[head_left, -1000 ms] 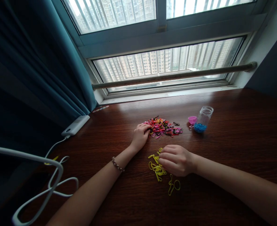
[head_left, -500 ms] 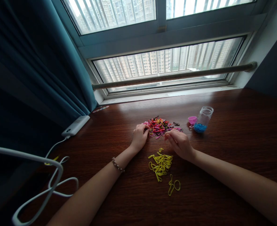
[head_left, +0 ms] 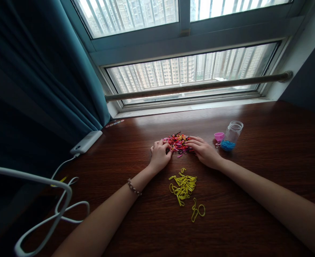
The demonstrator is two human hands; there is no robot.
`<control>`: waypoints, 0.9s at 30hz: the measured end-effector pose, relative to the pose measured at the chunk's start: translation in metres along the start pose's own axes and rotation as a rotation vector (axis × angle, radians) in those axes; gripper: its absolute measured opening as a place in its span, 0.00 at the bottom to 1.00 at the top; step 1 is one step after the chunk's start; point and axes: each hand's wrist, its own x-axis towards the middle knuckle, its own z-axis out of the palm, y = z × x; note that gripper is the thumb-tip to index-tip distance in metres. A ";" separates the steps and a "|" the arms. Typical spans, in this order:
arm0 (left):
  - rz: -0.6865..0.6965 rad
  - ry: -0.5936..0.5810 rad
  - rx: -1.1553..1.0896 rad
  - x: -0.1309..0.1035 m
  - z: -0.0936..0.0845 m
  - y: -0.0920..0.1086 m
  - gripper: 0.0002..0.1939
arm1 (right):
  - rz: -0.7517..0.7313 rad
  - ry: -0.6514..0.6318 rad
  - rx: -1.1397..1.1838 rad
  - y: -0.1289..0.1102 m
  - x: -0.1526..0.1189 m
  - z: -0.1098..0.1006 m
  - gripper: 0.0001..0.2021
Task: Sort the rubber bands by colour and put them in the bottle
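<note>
Nearest on the dark reddish-brown wooden desk (head_left: pixel 141 228), a few thin, loose yellow elastic-looking loops (head_left: pixel 197 211) are seen lying close together. Just beyond them, a small heap of matching yellow bands (head_left: pixel 184 186) is spread flat. This heap is touched by neither hand, and it is best left undisturbed by the forearms on both sides.

Farther on, the mixed pile of small red, pink, orange and black bands (head_left: pixel 181 142) is reached from two sides. At its left edge, the fingers of the left hand (head_left: pixel 159 155) are curled; whether anything is pinched by them cannot be told. At its right side, the fingers of the right hand (head_left: pixel 207 154) are stretched out, slightly spread, and laid over the bands; no pinch is seen in this grip. Light fingertip pressure is advised, because the loops can easily be hooked into one another. If one side is held softly, the bands can be parted on the other without the pile being scattered.

To the right of the pile, a small pink plastic cup (head_left: pixel 219 136) and an open clear jar (head_left: pixel 230 135) with blue contents (head_left: pixel 227 145) should not be knocked by the right hand.
</note>
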 end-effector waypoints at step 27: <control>0.121 0.182 -0.182 -0.001 -0.011 0.008 0.03 | 0.111 -0.099 -0.076 0.005 -0.002 0.007 0.21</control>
